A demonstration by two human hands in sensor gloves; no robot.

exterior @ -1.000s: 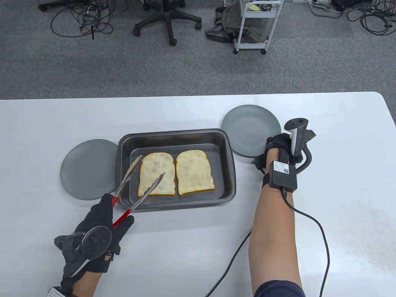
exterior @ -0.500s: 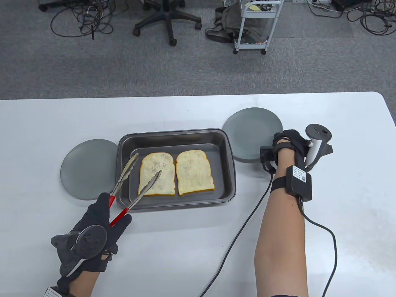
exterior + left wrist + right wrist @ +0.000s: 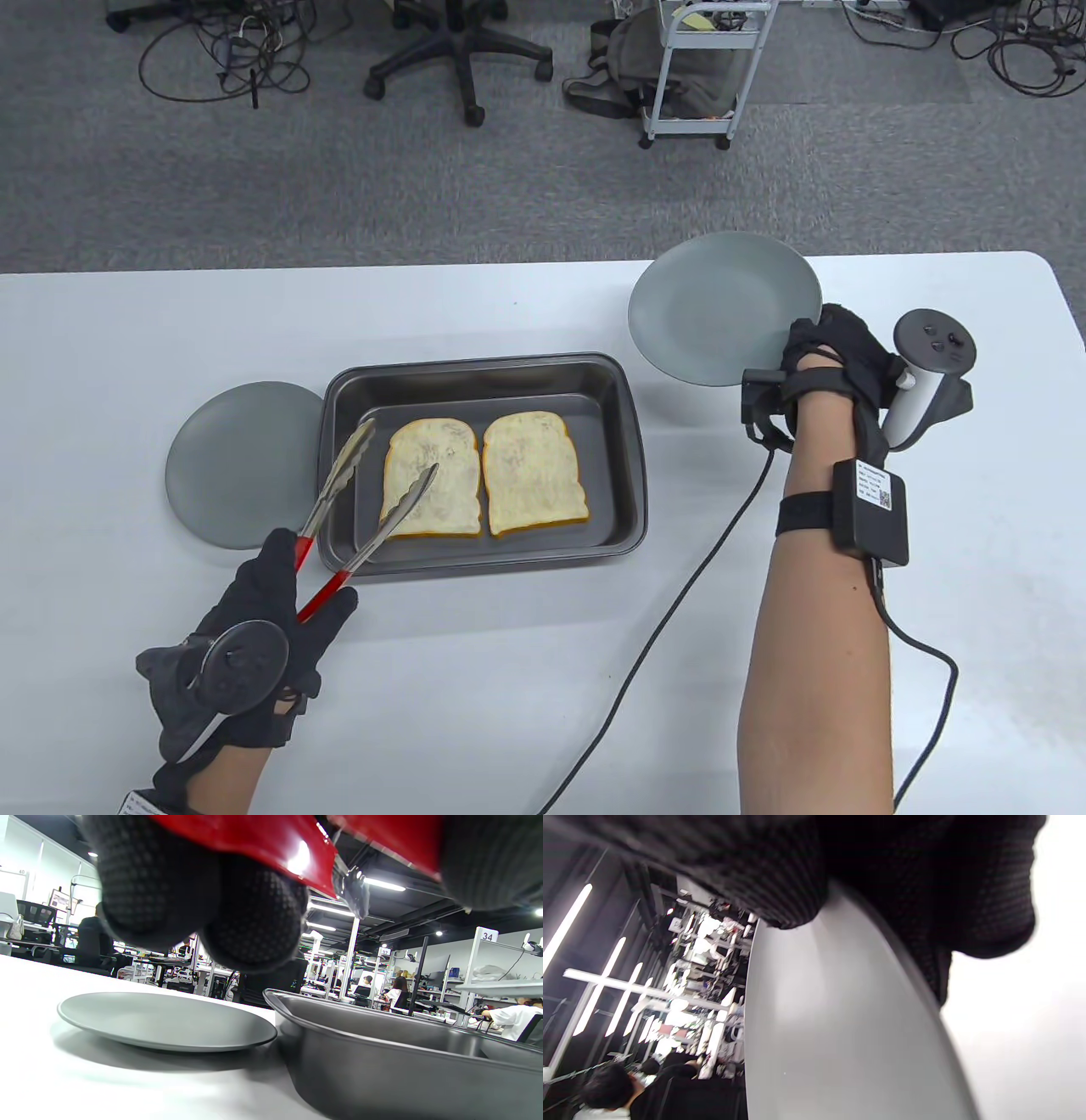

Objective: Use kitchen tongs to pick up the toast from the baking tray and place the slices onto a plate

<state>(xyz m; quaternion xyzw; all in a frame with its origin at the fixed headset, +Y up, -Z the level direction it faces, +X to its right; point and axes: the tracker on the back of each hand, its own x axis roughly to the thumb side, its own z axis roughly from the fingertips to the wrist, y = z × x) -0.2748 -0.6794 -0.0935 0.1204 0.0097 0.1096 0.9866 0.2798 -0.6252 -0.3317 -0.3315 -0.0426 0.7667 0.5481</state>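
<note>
Grey spare plate (image 3: 242, 463) touching baking tray (image 3: 484, 373) left rim.

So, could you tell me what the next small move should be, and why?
Probably close the tongs on the left toast slice: the left hand holds them open over its edge, both slices lie in the tray, and the right hand holds a plate lifted.

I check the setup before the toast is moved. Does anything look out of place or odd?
Only the right plate: the right hand holds it lifted and tilted, overhanging the table's far edge.
</note>
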